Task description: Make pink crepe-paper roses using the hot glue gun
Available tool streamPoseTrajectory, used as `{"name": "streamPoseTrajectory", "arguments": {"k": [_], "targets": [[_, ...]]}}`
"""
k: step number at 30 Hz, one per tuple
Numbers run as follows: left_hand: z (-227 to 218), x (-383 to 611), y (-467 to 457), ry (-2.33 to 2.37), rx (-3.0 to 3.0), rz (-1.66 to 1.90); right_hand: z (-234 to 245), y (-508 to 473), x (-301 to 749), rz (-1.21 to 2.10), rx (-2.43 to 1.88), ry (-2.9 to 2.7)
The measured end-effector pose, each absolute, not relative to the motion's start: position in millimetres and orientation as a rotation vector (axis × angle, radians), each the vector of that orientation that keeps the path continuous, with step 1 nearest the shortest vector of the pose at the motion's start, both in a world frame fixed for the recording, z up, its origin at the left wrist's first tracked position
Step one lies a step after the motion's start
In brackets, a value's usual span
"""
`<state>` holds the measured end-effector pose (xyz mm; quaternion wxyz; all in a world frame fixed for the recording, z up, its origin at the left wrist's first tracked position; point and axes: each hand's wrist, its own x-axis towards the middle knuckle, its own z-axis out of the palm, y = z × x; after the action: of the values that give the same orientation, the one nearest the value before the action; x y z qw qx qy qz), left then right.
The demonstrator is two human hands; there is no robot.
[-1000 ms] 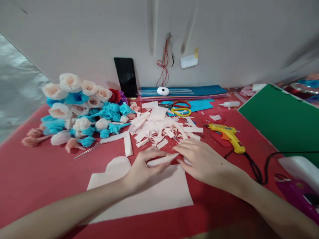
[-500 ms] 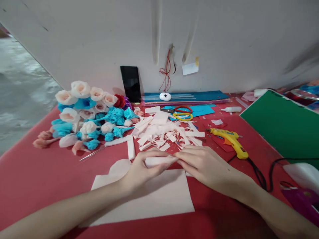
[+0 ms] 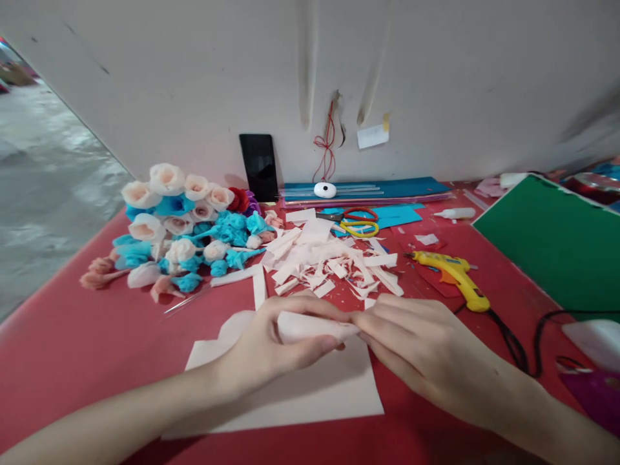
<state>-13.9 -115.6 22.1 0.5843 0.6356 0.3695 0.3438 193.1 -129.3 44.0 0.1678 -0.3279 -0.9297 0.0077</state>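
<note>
"What have those hands got?"

"A curl of pale paper (image 3: 305, 327), just above the flat sheet (image 3: 290, 397) on the red tabletop (image 3: 106, 349). The left hand (image 3: 271, 342) holds it between thumb and fingers, the thumb along its near side. The right hand (image 3: 421, 342) has its fingers bunched close together at the curl's narrow end."

"Pinching it?"

"Perhaps, but the fingers cover that very end, so I can't swear to it."

"How would it handle, do you think?"

"Next to no weight, I'd say, soft and easily creased or torn, hardly slippery. I'd take it lightly along the middle, as the left hand does, and never squeeze."

"And what's out of sight?"

"The curl's far face, and the part of the sheet under the left wrist. Beyond the sheet, the paper scraps (image 3: 334, 258) overlap too much to count. Well right of the sheet, a purple thing (image 3: 593, 397) is cut off; I can't tell what it is."
</note>
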Motion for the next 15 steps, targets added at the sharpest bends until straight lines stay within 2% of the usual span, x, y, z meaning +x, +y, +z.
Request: {"name": "streamPoseTrajectory", "arguments": {"k": [15], "targets": [[25.8,-16.3,-117.8,0.805,1.558,0.828,45.8,-133.9,191.3,0.056,-0.917,-2.593]]}}
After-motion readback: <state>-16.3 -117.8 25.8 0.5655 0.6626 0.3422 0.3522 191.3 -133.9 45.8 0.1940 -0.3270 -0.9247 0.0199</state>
